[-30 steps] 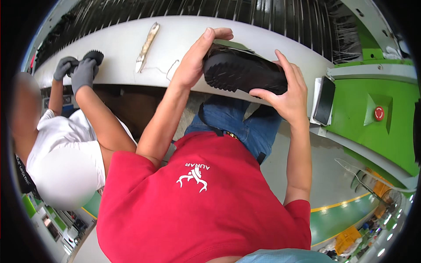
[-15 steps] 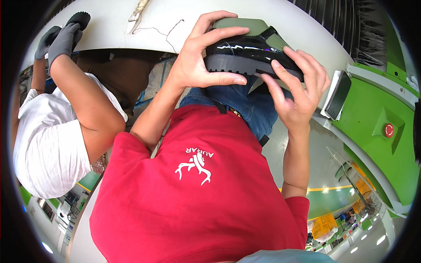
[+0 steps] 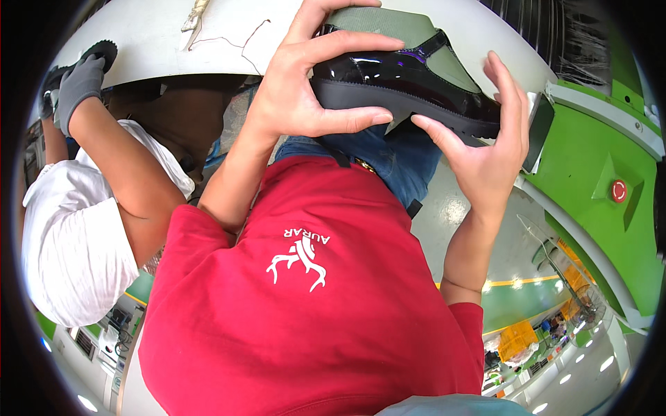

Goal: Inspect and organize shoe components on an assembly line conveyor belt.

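Observation:
A glossy black shoe (image 3: pixel 378 73) with olive-green panels and a thick black sole is held up before me, lying lengthwise from left to right. My left hand (image 3: pixel 291 90) grips its left end, the fingers across the upper and the thumb along the sole's edge. Around the right end curves my right hand (image 3: pixel 489 149). Its thumb is at the underside of the sole, and its fingertips stand up past the end of the shoe. The far side of the shoe is hidden.
A white work surface (image 3: pixel 229 52) curves behind the shoe, bearing a pale wrapped tool (image 3: pixel 195 17) and a thin wire (image 3: pixel 243 47). At left a co-worker's grey-gloved hand (image 3: pixel 80 90) holds a black-soled thing. On the right stands a green machine (image 3: pixel 590 152) with a red button (image 3: pixel 619 191).
The shoe has tilted, so its sole's tread faces me less and more of the upper shows. My right fingers have lifted off the upper toward the right end.

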Action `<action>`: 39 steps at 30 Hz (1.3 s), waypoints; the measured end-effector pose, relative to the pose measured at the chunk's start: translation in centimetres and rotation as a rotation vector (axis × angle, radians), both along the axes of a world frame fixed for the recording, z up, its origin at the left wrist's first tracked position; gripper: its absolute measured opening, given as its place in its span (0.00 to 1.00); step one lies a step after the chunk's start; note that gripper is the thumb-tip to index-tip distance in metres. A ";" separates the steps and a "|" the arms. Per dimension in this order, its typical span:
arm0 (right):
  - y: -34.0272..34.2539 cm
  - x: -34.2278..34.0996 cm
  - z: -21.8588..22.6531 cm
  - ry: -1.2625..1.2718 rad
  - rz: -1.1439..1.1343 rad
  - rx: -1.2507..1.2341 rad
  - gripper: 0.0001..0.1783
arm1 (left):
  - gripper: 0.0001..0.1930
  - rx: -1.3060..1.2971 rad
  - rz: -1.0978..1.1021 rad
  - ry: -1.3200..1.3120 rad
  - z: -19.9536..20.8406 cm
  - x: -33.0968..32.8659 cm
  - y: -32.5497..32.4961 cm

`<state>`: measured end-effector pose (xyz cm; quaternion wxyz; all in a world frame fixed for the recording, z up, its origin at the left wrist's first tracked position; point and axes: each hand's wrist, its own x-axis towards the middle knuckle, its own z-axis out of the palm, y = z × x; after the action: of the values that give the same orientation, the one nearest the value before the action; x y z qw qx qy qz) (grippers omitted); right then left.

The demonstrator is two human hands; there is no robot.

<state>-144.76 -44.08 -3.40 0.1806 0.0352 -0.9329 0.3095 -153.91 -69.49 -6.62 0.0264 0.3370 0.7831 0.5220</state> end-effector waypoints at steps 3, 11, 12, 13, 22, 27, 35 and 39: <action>0.9 0.1 -1.0 0.008 0.029 0.108 0.55 | 0.37 -0.156 -0.040 0.110 1.3 -0.4 0.2; -1.4 1.3 -3.2 0.210 -0.183 0.153 0.60 | 0.45 -0.130 -0.104 0.082 1.8 -3.0 2.0; -2.0 1.5 -3.0 0.218 -0.196 0.171 0.59 | 0.48 -0.018 -0.132 0.294 0.3 -3.6 3.6; -2.0 1.6 -2.6 0.221 -0.194 0.164 0.59 | 0.50 0.094 -0.161 0.507 -0.2 -3.9 4.8; -1.1 2.7 -1.7 0.081 -0.109 -0.038 0.62 | 0.45 -0.321 -0.145 0.403 3.9 -2.4 6.4; -1.2 3.2 -2.4 0.148 -0.128 -0.084 0.64 | 0.44 -0.345 -0.185 0.427 4.3 -2.9 6.2; -2.1 2.2 -4.6 0.150 0.184 -1.150 0.90 | 0.44 0.718 -0.255 -0.204 2.5 -3.2 7.5; -1.0 -0.2 0.2 0.022 0.259 -1.202 0.85 | 0.37 0.857 -0.266 -0.334 1.7 -4.6 6.7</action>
<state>-144.92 -45.11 -3.20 0.1394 0.0436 -0.5812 0.8005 -158.53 -62.83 -4.90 0.0770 0.3265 0.4323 0.8370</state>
